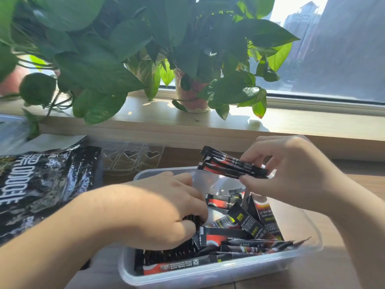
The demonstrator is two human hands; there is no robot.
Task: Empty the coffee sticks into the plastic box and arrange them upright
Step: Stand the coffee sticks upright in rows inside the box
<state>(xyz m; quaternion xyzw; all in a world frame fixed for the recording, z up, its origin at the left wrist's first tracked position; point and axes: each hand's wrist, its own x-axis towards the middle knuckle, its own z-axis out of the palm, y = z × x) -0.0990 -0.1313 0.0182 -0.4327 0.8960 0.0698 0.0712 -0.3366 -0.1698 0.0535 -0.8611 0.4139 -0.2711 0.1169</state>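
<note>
Black-and-red coffee sticks (239,232) lie jumbled in the clear plastic box (208,276). Above the box's far rim the right hand (291,174) pinches a bundle (227,163); the left hand (162,209) clutches more by its left wall.

This looks like a room in a home or office high up in a city: a wooden table (366,176) stands against a pale windowsill (302,124) lined with leafy potted plants (191,97), and tall buildings (302,19) show through the sunlit window (343,59) at far right.
</note>
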